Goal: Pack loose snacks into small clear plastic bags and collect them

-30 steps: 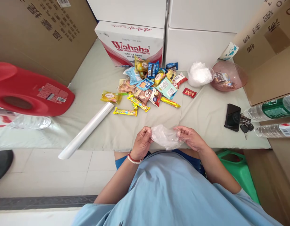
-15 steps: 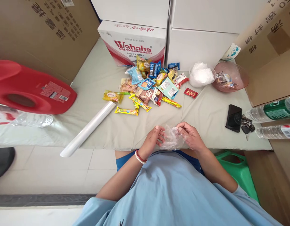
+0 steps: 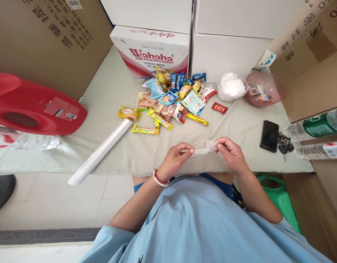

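Observation:
My left hand [image 3: 177, 157] and my right hand [image 3: 230, 153] each pinch one end of a small clear plastic bag [image 3: 204, 149], stretched thin between them just above the near edge of the cloth-covered table [image 3: 239, 135]. Both hands are closed on it. A bead bracelet sits on my left wrist. Beyond the hands lies a pile of wrapped snacks [image 3: 172, 100], with a yellow bar [image 3: 145, 129] nearest on the left.
A roll of clear film [image 3: 101, 151] overhangs the table's left front edge. A bowl of crumpled plastic bags [image 3: 231, 86] and a pink bowl [image 3: 267, 89] stand at the back right. Phone [image 3: 269, 136], keys and two water bottles [image 3: 313, 128] lie right; a red jug [image 3: 34, 106] left; cartons behind.
The bag was a loose crumpled bundle between my hands. It is now pulled out thin and taut, and both hands have risen slightly and moved apart.

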Tool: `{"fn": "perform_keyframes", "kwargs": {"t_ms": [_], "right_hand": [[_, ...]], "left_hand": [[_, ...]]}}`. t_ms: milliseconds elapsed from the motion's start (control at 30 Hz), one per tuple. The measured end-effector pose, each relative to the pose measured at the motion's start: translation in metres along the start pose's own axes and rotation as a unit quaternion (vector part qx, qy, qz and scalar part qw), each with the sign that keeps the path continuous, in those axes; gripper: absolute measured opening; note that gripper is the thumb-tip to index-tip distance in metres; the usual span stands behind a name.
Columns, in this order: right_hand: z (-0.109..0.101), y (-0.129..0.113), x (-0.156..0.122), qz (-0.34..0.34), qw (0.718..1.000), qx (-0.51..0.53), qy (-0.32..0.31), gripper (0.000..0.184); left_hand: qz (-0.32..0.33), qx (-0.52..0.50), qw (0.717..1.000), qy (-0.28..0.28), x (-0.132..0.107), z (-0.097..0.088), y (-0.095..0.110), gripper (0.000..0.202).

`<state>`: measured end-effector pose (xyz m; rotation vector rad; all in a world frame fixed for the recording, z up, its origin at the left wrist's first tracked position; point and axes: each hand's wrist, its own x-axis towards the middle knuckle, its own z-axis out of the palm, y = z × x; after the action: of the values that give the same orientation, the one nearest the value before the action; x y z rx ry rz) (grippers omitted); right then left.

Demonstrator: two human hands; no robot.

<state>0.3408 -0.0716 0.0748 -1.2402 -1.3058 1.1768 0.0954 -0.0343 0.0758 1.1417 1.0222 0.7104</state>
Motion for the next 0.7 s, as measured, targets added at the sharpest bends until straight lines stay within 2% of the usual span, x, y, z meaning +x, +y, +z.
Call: {"fn": "perform_keyframes", "kwargs": {"t_ms": [133, 233, 300, 400, 500, 700], "right_hand": [[0.000, 0.007, 0.000, 0.004, 0.998, 0.065, 0.002, 0.019], [0.009, 0.001, 0.000, -0.018, 0.999, 0.023, -0.013, 0.020], [0.014, -0.005, 0.000, -0.039, 0.998, -0.026, -0.035, 0.019], [0.017, -0.011, -0.001, -0.060, 0.995, -0.064, -0.056, 0.017], [0.011, -0.010, -0.001, -0.029, 0.999, -0.007, -0.045, 0.018], [-0.003, 0.002, 0.011, 0.087, 0.983, 0.147, 0.073, 0.030]], "left_hand": [[-0.027, -0.051, 0.998, -0.024, -0.002, 0.005, 0.004, 0.052], [-0.042, -0.031, 0.996, -0.072, -0.002, 0.016, 0.002, 0.066], [-0.035, 0.016, 0.997, -0.073, -0.001, 0.024, -0.001, 0.060], [-0.035, 0.011, 0.999, -0.022, 0.002, 0.028, -0.005, 0.047], [-0.031, -0.052, 0.998, 0.025, 0.005, 0.023, -0.009, 0.039], [-0.018, -0.128, 0.975, 0.179, 0.013, 0.015, -0.015, 0.033]]}}
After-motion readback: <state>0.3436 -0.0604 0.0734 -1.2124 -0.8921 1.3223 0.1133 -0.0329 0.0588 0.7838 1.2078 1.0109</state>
